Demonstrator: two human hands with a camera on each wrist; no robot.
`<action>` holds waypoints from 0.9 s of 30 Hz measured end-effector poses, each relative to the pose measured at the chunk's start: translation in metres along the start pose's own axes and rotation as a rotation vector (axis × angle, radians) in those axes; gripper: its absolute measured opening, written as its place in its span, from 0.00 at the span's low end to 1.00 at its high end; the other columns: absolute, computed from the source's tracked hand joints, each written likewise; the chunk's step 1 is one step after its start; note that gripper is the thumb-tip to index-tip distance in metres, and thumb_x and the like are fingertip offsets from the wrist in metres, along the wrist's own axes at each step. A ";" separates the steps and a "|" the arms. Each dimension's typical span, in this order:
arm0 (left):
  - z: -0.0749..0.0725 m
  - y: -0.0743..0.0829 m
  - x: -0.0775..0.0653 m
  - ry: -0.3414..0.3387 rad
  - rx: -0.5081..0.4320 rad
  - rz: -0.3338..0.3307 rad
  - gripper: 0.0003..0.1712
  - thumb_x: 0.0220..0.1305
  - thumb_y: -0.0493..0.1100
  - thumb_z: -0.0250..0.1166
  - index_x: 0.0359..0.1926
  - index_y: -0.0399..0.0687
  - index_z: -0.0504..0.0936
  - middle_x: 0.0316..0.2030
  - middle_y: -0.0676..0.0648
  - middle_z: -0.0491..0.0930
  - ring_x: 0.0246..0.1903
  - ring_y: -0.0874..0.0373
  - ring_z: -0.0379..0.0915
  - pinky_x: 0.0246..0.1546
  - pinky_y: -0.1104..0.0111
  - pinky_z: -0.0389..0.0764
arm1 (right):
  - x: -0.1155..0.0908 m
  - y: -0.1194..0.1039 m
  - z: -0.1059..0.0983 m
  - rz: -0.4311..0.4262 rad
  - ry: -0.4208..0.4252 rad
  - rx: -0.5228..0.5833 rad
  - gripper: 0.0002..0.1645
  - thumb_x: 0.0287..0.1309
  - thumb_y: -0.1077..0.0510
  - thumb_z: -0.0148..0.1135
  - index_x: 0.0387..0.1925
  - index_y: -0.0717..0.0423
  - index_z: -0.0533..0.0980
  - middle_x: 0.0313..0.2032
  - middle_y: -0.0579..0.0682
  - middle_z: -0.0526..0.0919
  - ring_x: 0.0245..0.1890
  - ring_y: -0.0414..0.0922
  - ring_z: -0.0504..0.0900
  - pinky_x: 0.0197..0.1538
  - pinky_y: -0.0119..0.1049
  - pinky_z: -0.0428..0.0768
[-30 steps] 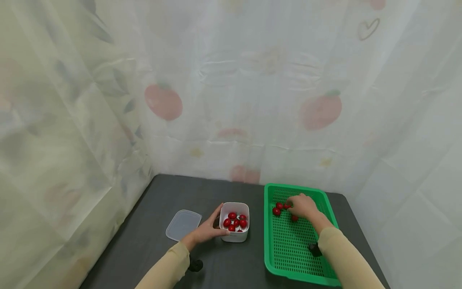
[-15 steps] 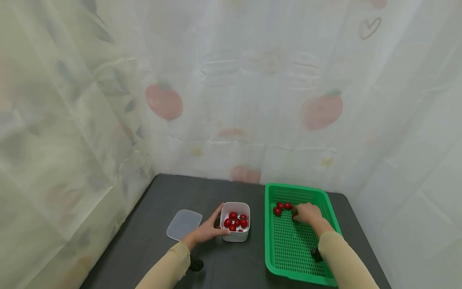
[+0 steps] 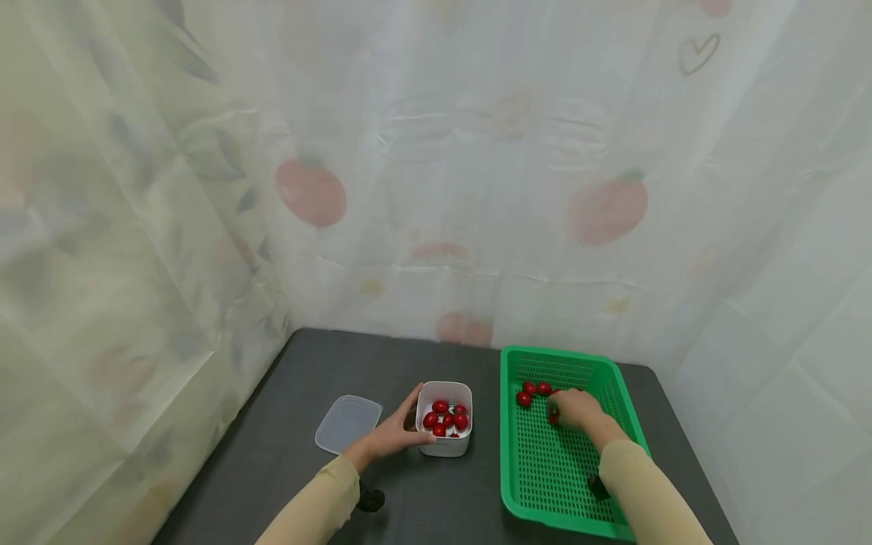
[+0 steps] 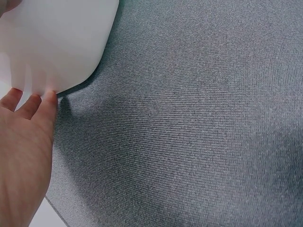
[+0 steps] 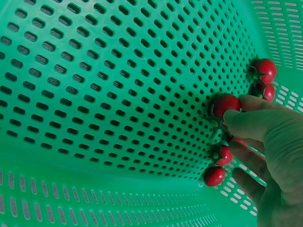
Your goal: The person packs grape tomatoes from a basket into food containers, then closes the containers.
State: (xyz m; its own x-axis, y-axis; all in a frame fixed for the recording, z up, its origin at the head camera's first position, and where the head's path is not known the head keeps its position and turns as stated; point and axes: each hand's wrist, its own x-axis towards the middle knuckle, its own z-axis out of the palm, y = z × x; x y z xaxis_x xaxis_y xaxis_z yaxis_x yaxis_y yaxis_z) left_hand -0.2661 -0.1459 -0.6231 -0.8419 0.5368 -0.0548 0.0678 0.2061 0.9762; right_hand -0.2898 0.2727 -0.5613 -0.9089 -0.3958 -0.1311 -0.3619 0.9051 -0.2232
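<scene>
My left hand [image 3: 390, 436] holds a small white square tub [image 3: 444, 449], its thumb at the near side and its fingers at the left wall. Inside the tub lie several red cherry tomatoes [image 3: 447, 419]. In the left wrist view, fingertips [image 4: 49, 96] press against the tub's smooth side. My right hand [image 3: 579, 411] reaches down into a green perforated basket [image 3: 507, 454]. Thumb and forefinger pinch one cherry tomato [image 5: 226, 105] there, close over the basket floor. More cherry tomatoes [image 5: 266, 70] with green stalks lie around it, some partly behind the fingers.
A translucent lid [image 3: 348, 424] lies flat on the dark grey table [image 3: 402, 499], left of the tub. Black wrist devices sit at both sleeves. A printed curtain [image 3: 450, 189] hangs behind the table, with more curtain at both sides.
The right hand has moved slightly right and nearer within the basket, from the back tomatoes to another one that it now pinches. The left hand and tub stay in place.
</scene>
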 end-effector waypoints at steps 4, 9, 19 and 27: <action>0.000 0.000 0.000 0.003 0.005 -0.006 0.63 0.65 0.45 0.73 0.83 0.53 0.34 0.79 0.36 0.47 0.73 0.35 0.53 0.67 0.47 0.66 | -0.001 0.001 0.002 0.002 -0.009 0.011 0.14 0.61 0.72 0.65 0.43 0.55 0.86 0.38 0.50 0.86 0.38 0.51 0.83 0.40 0.49 0.82; 0.000 0.000 -0.001 0.004 0.010 -0.007 0.63 0.65 0.45 0.73 0.83 0.53 0.34 0.78 0.36 0.47 0.72 0.34 0.56 0.66 0.47 0.68 | -0.002 0.005 0.004 0.026 -0.033 0.039 0.16 0.59 0.71 0.67 0.47 0.55 0.85 0.41 0.51 0.86 0.38 0.51 0.83 0.40 0.50 0.81; 0.000 0.000 -0.001 -0.007 -0.001 -0.004 0.64 0.65 0.45 0.72 0.83 0.52 0.33 0.79 0.36 0.46 0.73 0.34 0.55 0.65 0.49 0.70 | -0.003 0.006 0.000 0.073 -0.072 0.040 0.15 0.64 0.63 0.68 0.52 0.57 0.83 0.48 0.54 0.85 0.45 0.56 0.83 0.43 0.52 0.82; 0.000 -0.001 0.000 -0.015 -0.011 0.008 0.63 0.66 0.44 0.72 0.83 0.51 0.32 0.79 0.36 0.45 0.74 0.34 0.52 0.65 0.49 0.70 | -0.006 0.005 -0.004 0.075 -0.080 0.040 0.12 0.65 0.65 0.66 0.49 0.55 0.84 0.46 0.53 0.86 0.42 0.53 0.84 0.41 0.49 0.82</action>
State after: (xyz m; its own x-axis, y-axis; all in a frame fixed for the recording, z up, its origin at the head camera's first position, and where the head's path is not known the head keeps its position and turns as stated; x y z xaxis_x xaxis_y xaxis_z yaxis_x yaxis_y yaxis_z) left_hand -0.2663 -0.1461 -0.6238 -0.8334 0.5504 -0.0500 0.0683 0.1925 0.9789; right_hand -0.2871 0.2802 -0.5576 -0.9131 -0.3399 -0.2252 -0.2838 0.9264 -0.2476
